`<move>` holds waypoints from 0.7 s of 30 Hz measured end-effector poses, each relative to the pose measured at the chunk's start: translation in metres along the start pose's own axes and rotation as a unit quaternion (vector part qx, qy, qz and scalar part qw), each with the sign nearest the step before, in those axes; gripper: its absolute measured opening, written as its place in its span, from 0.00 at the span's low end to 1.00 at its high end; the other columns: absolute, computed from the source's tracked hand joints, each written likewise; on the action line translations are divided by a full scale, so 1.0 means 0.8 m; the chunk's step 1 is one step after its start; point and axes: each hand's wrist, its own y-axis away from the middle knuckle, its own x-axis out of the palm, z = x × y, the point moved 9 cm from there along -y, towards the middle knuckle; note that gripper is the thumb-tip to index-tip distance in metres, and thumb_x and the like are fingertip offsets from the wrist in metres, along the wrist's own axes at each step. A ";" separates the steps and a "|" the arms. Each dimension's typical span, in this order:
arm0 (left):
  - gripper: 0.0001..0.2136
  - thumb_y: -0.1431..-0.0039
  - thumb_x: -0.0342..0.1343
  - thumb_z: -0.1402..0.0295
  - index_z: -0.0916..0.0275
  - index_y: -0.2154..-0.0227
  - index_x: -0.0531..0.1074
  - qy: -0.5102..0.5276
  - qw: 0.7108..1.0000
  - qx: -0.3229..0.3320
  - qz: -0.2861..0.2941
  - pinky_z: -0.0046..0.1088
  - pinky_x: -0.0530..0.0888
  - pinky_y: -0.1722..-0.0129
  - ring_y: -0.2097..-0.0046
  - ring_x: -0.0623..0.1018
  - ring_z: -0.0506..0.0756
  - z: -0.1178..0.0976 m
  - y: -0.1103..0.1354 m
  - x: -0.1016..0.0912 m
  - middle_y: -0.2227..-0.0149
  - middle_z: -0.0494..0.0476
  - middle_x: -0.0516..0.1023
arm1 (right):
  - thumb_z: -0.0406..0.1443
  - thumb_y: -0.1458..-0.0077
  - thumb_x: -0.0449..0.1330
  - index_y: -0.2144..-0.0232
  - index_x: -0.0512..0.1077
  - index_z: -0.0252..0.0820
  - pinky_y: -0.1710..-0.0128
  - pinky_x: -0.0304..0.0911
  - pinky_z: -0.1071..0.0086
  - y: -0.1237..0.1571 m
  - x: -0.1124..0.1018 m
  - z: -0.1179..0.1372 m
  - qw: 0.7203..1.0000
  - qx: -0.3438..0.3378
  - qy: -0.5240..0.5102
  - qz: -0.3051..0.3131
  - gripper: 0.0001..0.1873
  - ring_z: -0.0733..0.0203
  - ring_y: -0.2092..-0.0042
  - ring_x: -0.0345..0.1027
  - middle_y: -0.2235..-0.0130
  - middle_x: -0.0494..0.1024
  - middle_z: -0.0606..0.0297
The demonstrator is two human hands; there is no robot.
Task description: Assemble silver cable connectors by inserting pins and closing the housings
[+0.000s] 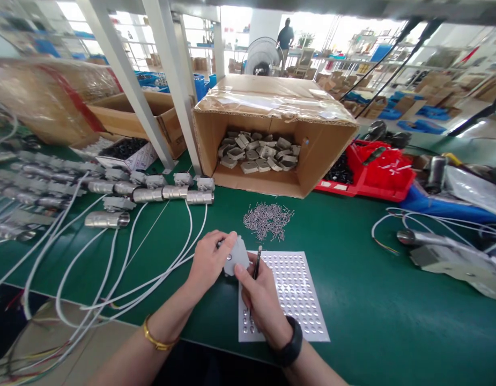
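Between both hands is a flat grey housing part [236, 258] with a small round spot on its face. My left hand [209, 257] grips its left side, thumb lying on top. My right hand [264, 295] pinches its lower right edge and also holds a dark pen-like tool [257, 262], pale at the upper tip. Under the right hand lies a white sheet [302, 289] bearing rows of small clear round stickers. Just beyond the sheet is a loose pile of small metal pins [268, 220] on the green table [364, 284].
A cardboard box [328, 153] lies on its side, full of grey housing parts [261, 153]. Metal tubes with white cables [151, 194] line the left. Red bins [376, 171] and a grey assembly [452, 262] are at right. White posts [167, 69] rise at left; a person [286, 37] stands far off.
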 end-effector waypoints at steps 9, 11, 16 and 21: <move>0.16 0.40 0.49 0.56 0.64 0.70 0.73 0.082 0.994 0.035 0.070 0.26 0.66 0.66 0.63 0.70 0.54 0.013 -0.001 0.003 0.68 0.55 0.69 | 0.47 0.53 0.67 0.58 0.66 0.36 0.90 0.41 0.82 0.000 -0.004 0.000 0.999 -0.004 0.044 -0.007 0.27 0.78 0.86 0.45 0.77 0.63 0.74; 0.17 0.39 0.49 0.56 0.64 0.72 0.73 0.076 0.995 0.038 0.051 0.27 0.65 0.66 0.64 0.69 0.54 0.017 -0.001 0.003 0.69 0.54 0.68 | 0.47 0.53 0.66 0.58 0.65 0.36 0.91 0.42 0.82 0.000 -0.004 -0.002 0.999 0.001 0.050 -0.005 0.27 0.78 0.86 0.46 0.76 0.65 0.73; 0.19 0.38 0.46 0.54 0.64 0.74 0.72 0.081 0.995 0.048 0.027 0.28 0.66 0.65 0.64 0.69 0.55 0.022 0.000 0.001 0.69 0.55 0.69 | 0.47 0.52 0.66 0.56 0.66 0.37 0.91 0.43 0.82 -0.001 -0.003 -0.003 0.997 -0.003 0.074 0.007 0.27 0.78 0.86 0.46 0.74 0.68 0.70; 0.21 0.38 0.43 0.53 0.64 0.71 0.72 0.096 0.993 0.051 -0.036 0.31 0.67 0.62 0.62 0.70 0.56 0.028 0.009 -0.008 0.67 0.58 0.70 | 0.46 0.54 0.67 0.53 0.66 0.37 0.90 0.44 0.79 -0.010 -0.006 0.000 0.992 -0.008 0.126 0.012 0.30 0.76 0.85 0.47 0.70 0.72 0.65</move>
